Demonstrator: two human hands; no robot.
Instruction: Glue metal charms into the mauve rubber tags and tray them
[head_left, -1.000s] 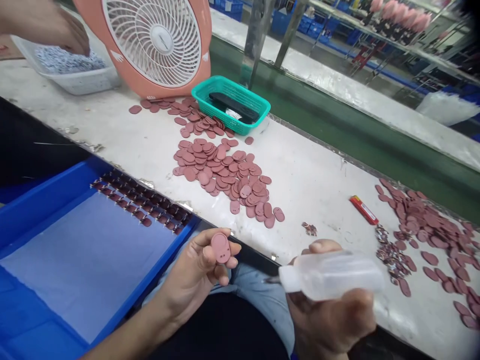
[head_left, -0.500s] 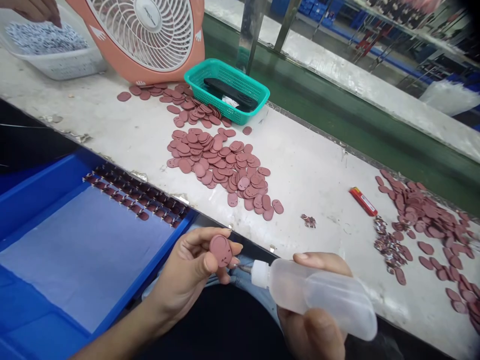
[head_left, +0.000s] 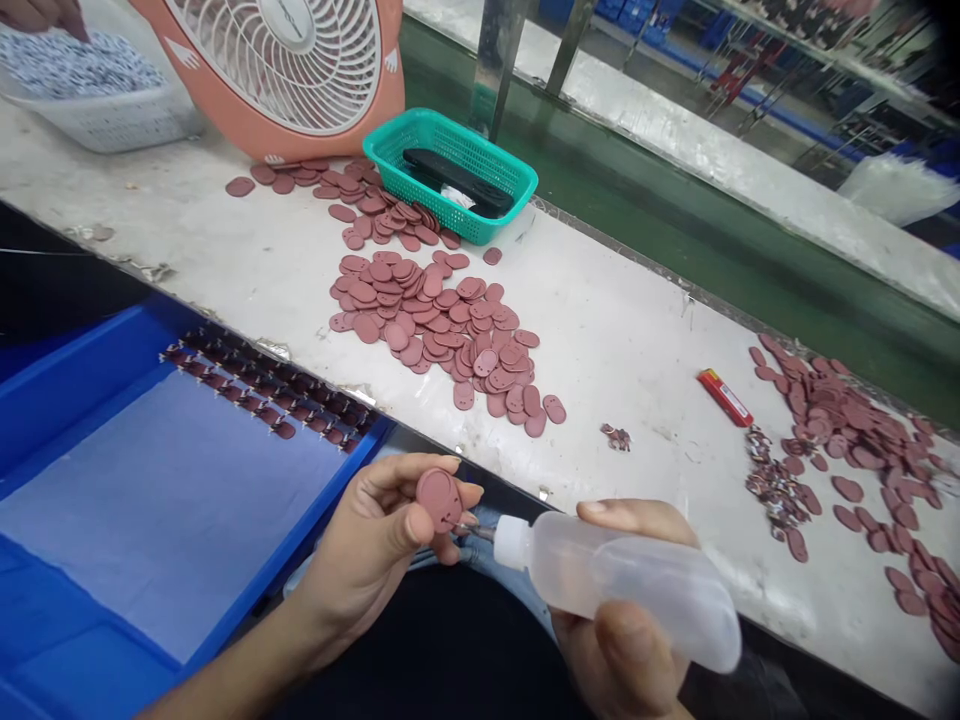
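Between thumb and fingers, my left hand (head_left: 375,545) pinches a reddish-brown oval piece (head_left: 437,500) with small holes at its lower end. My right hand (head_left: 637,620) is wrapped round a translucent squeeze bottle (head_left: 645,580) with a white cap. The bottle lies tilted, its thin metal nozzle (head_left: 480,531) pointing left at the holes of the oval piece. The nozzle tip is at or very close to the piece; contact is too fine to tell. A heap of similar oval pieces (head_left: 427,310) lies on the white table beyond my hands.
A blue tray (head_left: 285,560) at left holds rows of dark assembled pieces (head_left: 262,385). At the back are a green basket (head_left: 450,170), an orange fan (head_left: 300,70) and a white tub (head_left: 112,115) with another person's hand above. A red box (head_left: 724,397) and small metal parts (head_left: 776,485) lie right.
The bottle has moved slightly left, bringing its nozzle tip up to the holes in the oval piece. My left hand has hardly moved. The view has shifted a little.
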